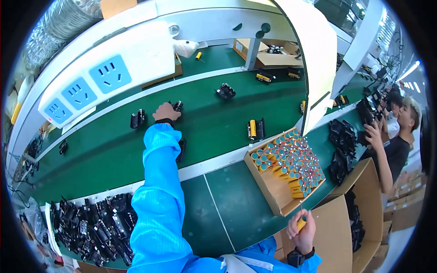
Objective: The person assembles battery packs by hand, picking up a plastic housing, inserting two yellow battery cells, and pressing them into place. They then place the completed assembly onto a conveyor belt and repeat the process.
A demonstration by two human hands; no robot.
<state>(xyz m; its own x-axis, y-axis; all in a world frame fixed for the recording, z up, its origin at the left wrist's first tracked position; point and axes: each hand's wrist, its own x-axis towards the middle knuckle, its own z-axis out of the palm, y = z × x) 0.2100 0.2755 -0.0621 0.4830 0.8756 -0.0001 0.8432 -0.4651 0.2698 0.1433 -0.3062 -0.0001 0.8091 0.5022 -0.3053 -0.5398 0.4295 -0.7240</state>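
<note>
My left hand (165, 112) reaches far out over the green belt, its fingers closed at a small black plastic housing (177, 106) that sticks out on their right side. Part of that grip is hidden by the hand's back. My right hand (301, 233) is low on the right, fingers wrapped round a yellow cylindrical battery (302, 222) with thin wires pointing up. Just beyond it stands an open cardboard box (264, 193) with many upright yellow batteries (284, 170), their red and black leads on top.
More black housings (137, 119) lie spread along the belt (200, 132), one with a yellow battery (256, 129). A heap of black housings (100, 227) covers the near left. A white power strip (109, 75) hangs at upper left. People (387, 132) work at right, beside an open carton (334, 227).
</note>
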